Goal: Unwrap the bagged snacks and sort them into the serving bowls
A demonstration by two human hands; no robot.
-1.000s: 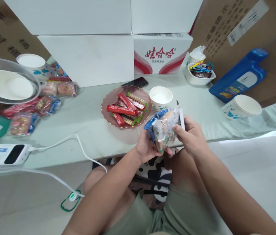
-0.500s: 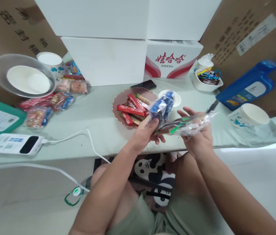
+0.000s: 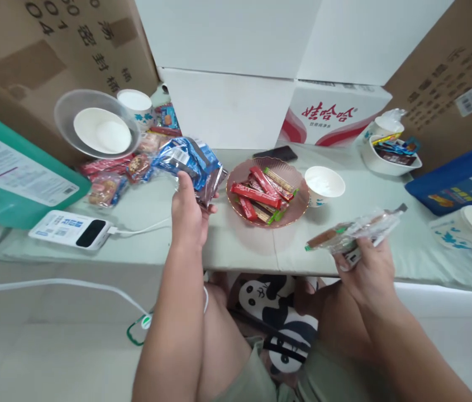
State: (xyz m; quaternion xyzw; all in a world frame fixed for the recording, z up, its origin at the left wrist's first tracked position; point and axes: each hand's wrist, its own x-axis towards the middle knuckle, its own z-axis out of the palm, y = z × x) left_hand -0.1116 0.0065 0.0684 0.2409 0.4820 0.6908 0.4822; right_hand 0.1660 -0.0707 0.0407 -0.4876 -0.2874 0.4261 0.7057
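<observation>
Blue packaging (image 3: 189,159), glossy, crinkled, apparently brown-ended

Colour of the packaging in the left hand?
The packaging is mostly blue, with dark brown at its lower right; best seen in the head view.

Cloth-covered table (image 3: 236,248); pink bowl (image 3: 239,171); phone (image 3: 277,153)

Blue and dark-brown packets (image 3: 196,162), clear wrapper (image 3: 365,223) over brown and green, red sticks (image 3: 256,195), pink bowl (image 3: 238,174) (edged in gold), white cup (image 3: 447,231) with teal leaf print, pale green tablecloth (image 3: 143,248), black-and-white panda print (image 3: 280,357)
</observation>
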